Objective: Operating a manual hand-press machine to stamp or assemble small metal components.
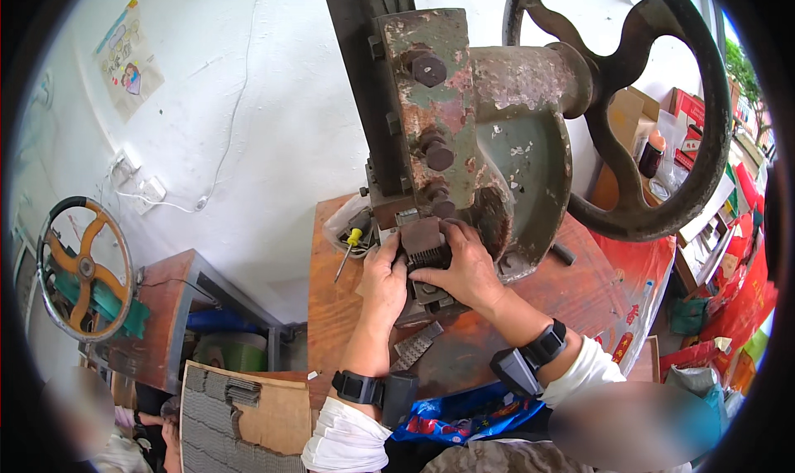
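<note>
Both my hands are at the base of a worn green hand press point(435, 100), under its ram. Between them is a brownish metal piece with a row of fine teeth point(424, 239); its exact kind I cannot make out. My left hand point(383, 276) grips its left side with bent fingers. My right hand point(465, 266) holds the right side, its thumb along the lower edge and its fingers over the top. Part of the press bed point(431, 295) shows just below the hands. A grey metal strip with small holes point(417, 346) lies on the table nearer to me.
A yellow-handled screwdriver point(354, 238) lies left of the press on the brown wooden table point(335, 307). The press's large handwheel point(633, 200) stands at the right. At lower left is a board with rows of grey pieces point(215, 415). Another person's hand point(171, 440) shows beyond it.
</note>
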`<state>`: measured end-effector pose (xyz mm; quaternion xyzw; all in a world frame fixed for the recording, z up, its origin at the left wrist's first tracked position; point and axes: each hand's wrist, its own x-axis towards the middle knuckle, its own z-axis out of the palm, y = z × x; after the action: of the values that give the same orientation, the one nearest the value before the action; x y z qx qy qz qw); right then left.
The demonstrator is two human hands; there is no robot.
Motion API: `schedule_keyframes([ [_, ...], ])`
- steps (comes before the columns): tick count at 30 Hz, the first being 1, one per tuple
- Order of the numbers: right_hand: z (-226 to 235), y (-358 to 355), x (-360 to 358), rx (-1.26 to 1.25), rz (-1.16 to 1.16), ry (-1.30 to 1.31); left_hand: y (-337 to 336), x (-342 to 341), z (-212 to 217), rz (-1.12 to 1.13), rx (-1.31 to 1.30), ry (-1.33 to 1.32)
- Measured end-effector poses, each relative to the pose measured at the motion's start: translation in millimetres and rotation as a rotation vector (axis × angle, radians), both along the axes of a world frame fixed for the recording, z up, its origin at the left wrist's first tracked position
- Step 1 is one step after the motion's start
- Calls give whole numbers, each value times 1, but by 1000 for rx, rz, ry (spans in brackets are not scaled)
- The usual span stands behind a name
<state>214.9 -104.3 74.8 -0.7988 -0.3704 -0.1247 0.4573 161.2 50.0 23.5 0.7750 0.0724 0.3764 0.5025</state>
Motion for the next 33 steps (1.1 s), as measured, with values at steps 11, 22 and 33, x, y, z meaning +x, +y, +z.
schedule_keyframes([
  [11, -3, -9, 8, 38, 78, -31, -17, -14, 28, 47, 355, 145],
  [22, -3, -2, 0, 1, 8, -25, -14, -12, 19, -27, -50, 78],
  [33, 0, -14, 3, -57, 192, -309, -16, -13, 24, -47, 7, 132],
])
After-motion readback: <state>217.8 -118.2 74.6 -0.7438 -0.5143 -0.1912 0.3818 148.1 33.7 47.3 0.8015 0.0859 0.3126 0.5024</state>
